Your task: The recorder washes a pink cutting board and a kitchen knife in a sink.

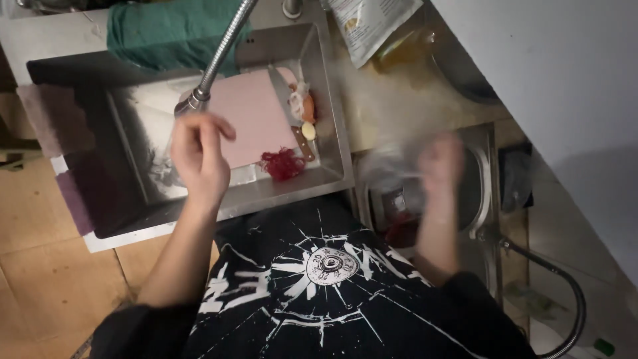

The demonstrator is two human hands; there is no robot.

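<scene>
Dim kitchen, steel sink point(332, 133) set in the worktop. Pink cutting board point(256, 123) lies in the sink, knife point(292, 116) and red scraps point(282, 163) at its right edge. Left hand point(199, 156) hovers over the board under the faucet head point(193, 101), fingers loosely curled, holding nothing. Right hand point(438, 163) blurred, by a clear bag point(389, 166); grip can't tell.

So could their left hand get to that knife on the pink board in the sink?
Probably yes. The left hand hovers open over the sink, beside the pink board. The knife lies uncovered on the board's far edge, and nothing stands between them; the faucet hose runs above, off to the side.
</scene>
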